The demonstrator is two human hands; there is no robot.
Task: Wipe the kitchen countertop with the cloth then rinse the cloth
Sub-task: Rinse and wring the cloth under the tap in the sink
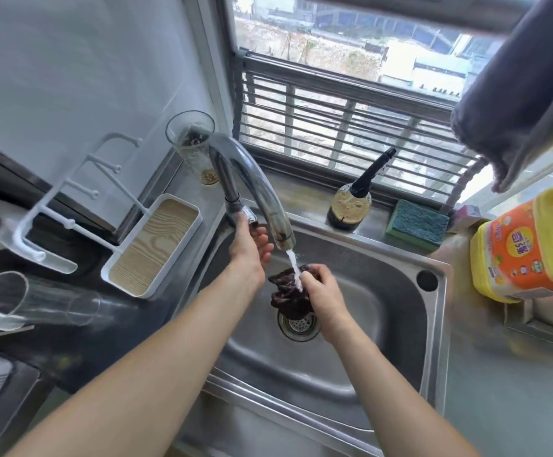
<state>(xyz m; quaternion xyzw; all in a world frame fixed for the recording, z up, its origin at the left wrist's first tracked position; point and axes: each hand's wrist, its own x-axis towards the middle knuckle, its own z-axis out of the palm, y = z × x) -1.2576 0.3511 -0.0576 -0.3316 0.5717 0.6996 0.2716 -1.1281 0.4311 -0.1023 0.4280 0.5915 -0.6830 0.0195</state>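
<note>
Cloth (288, 291) bunched, hanging lengthwise toward drain, gripped by right hand (323, 291); left hand (248, 249) grips faucet handle (250, 217).

Daylight from the window (351, 47) fills the scene; wide-angle edges bend and blur.

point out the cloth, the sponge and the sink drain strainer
cloth (285, 296): head view, on the dark bunched fabric under the water stream
sponge (417, 224): head view, on its blue-green top face
sink drain strainer (298, 326): head view, on the perforated metal centre
</note>
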